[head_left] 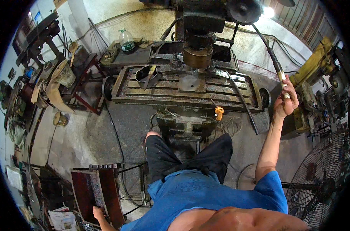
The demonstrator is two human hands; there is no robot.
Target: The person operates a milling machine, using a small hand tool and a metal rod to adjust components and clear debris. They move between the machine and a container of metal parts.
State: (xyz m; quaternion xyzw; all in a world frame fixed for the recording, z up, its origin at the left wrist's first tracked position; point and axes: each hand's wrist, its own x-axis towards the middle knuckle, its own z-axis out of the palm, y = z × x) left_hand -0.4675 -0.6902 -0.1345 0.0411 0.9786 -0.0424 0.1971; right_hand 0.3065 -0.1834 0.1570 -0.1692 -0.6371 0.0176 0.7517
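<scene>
My right hand (pixel 286 101) is raised at the right, its fingers wrapped round the pale grip of a long dark lever (pixel 273 57). That lever runs up to the head of a milling machine (pixel 203 21). Below the head, a round brownish cutter (pixel 198 56) hangs above the slotted machine table (pixel 159 101). A square metal plate (pixel 192 83) lies on the table under it. My left hand (pixel 98 212) is low at the left, fingers curled, over a dark red metal stand (pixel 82 188); what it grips, if anything, does not show.
A black pan (pixel 153 81) with a brush (pixel 150 75) sits on the table's left. A long metal bar (pixel 244 102) leans over its front edge, near an orange-handled tool (pixel 219 112). A large fan (pixel 323 184) stands at lower right. A cable (pixel 115 133) crosses the floor.
</scene>
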